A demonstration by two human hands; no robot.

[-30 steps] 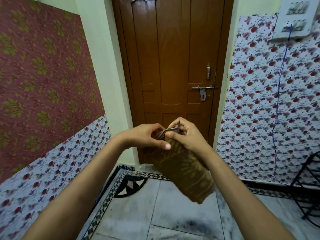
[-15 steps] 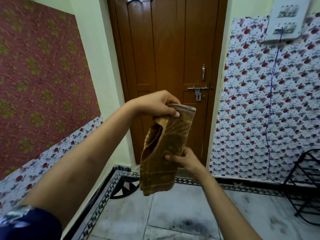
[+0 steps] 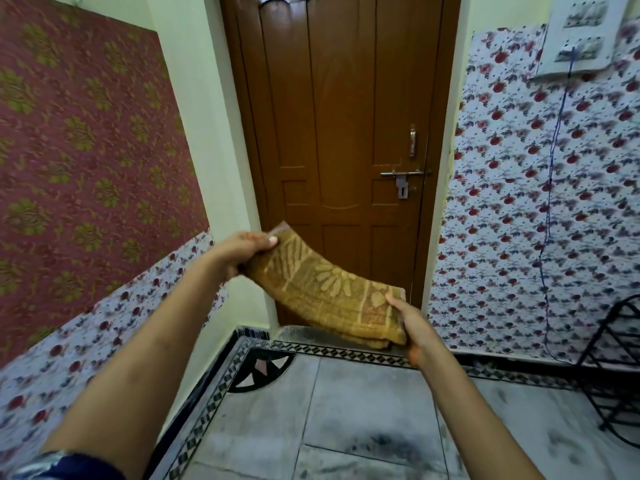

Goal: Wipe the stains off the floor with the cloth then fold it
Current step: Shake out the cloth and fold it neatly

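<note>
Folding step, looks like; cloth (image 3: 325,292) is held mid-air near the door (image 3: 346,133), pinched at its far-left end by left hand (image 3: 239,252), gripped at near-right end by right hand (image 3: 412,327); another fold's probably needed next.

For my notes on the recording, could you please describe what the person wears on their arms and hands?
Both forearms are bare. The left hand and right hand carry no gloves or visible rings. Only a dark blue sleeve with a pale patterned edge shows, at the left upper arm.

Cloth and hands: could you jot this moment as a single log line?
phase: folding | cloth: folded, held in air | left hand: grips upper end | right hand: grips lower end | floor: dark smudges visible
</note>
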